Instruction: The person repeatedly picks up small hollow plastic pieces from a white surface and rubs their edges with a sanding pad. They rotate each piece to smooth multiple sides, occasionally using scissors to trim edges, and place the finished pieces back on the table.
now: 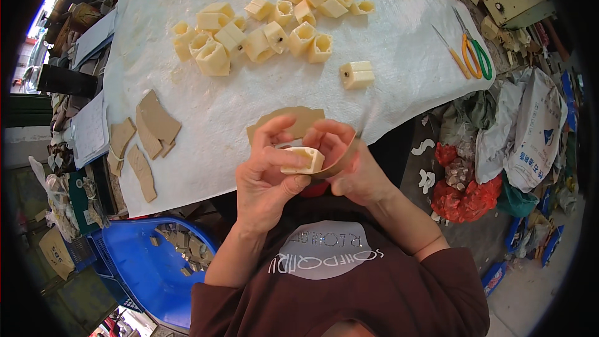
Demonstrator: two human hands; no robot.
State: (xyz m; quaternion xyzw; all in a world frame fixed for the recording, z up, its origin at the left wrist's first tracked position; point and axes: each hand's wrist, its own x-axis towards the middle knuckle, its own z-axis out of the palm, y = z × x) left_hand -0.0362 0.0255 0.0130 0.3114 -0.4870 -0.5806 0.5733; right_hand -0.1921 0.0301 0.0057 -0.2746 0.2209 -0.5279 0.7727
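My left hand grips a small cream-coloured block between thumb and fingers, above the near edge of the white-covered table. In my right hand is a thin, curved brown strip, pinched by the fingers, its lower end against or very close to the block. Part of the strip is smeared by motion. Just beyond my hands lies a flat brown sheet piece with a scalloped edge. A single cream block with a small hole in its end rests further off.
Many hollow cream blocks are heaped at the far middle of the white cloth. Brown sheet scraps lie left. Scissors and a pointed tool lie right. A blue tub holds brownish pieces; bags stand right.
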